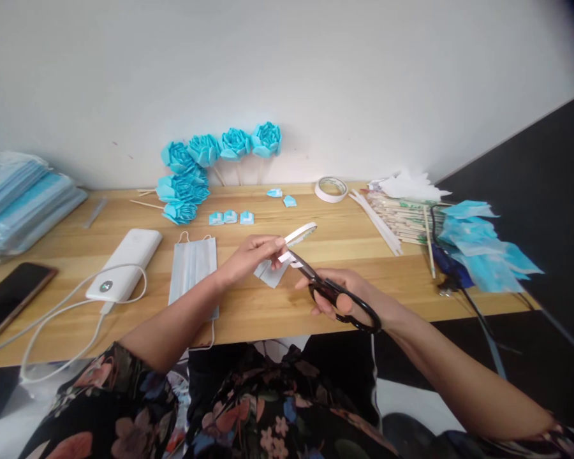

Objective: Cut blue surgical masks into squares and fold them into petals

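Observation:
My left hand (257, 256) pinches a narrow roll of white tape (302, 233) above the middle of the table. My right hand (344, 292) grips black-handled scissors (332, 294), their blades pointing left at the strip of tape by my left fingers. Whether the blades are closed on the strip I cannot tell. Just below my left hand is a pale folded piece of material (272, 273), partly hidden by the fingers. To the left, a pleated face mask (194, 271) lies beneath my left forearm. Farther back are several small blue cut pieces with white patches (230, 217).
Several blue flowers on sticks (204, 150) stand and lie by the wall. A wider tape roll (331, 189), bundled sticks (402, 218) and blue scraps (488, 248) are on the right. At left are stacked masks (26, 201), a power bank (124, 264) with cable, and a phone (12, 303).

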